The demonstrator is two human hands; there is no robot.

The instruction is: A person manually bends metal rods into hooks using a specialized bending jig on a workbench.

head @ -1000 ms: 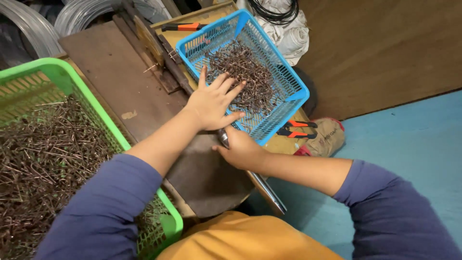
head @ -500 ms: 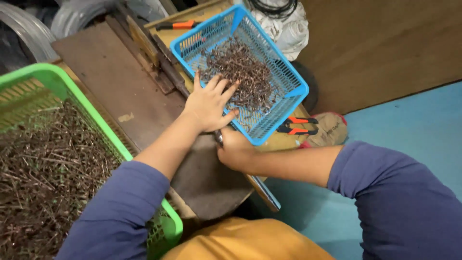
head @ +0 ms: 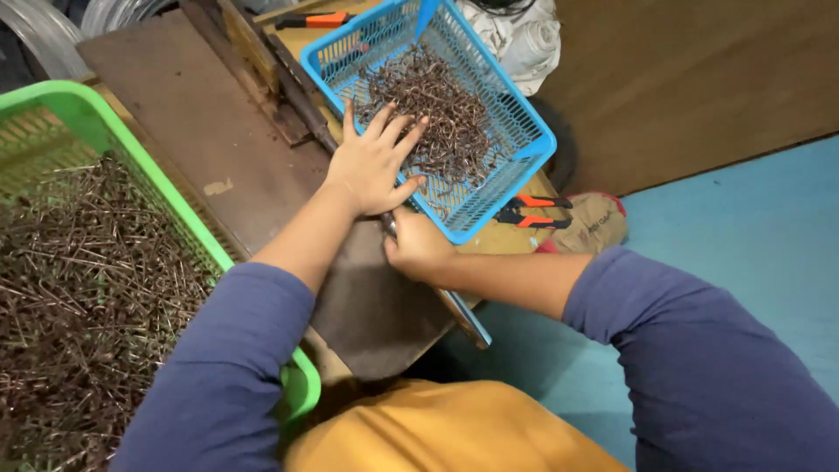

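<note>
My left hand [head: 374,160] lies flat with fingers spread on the near left edge of a blue mesh basket [head: 516,131], its fingertips touching the pile of brown metal hooks [head: 437,109] inside. My right hand [head: 417,247] is just below it, fingers curled around the upper end of a long metal bar [head: 463,316] that runs down along the edge of a dark wooden board [head: 201,131]. What lies under the left palm is hidden.
A green basket [head: 131,149] full of straight brown metal rods [head: 79,288] stands at the left. Orange-handled pliers [head: 533,210] lie by a cloth glove [head: 599,223] under the blue basket. Another orange tool [head: 315,19], white cloth [head: 524,35], grey hoses [head: 35,35] sit beyond. Blue floor [head: 743,218] is right.
Both hands have stayed at the blue basket's near edge. The left hand's fingers have spread slightly further into the hooks; the view has shifted a little.
</note>
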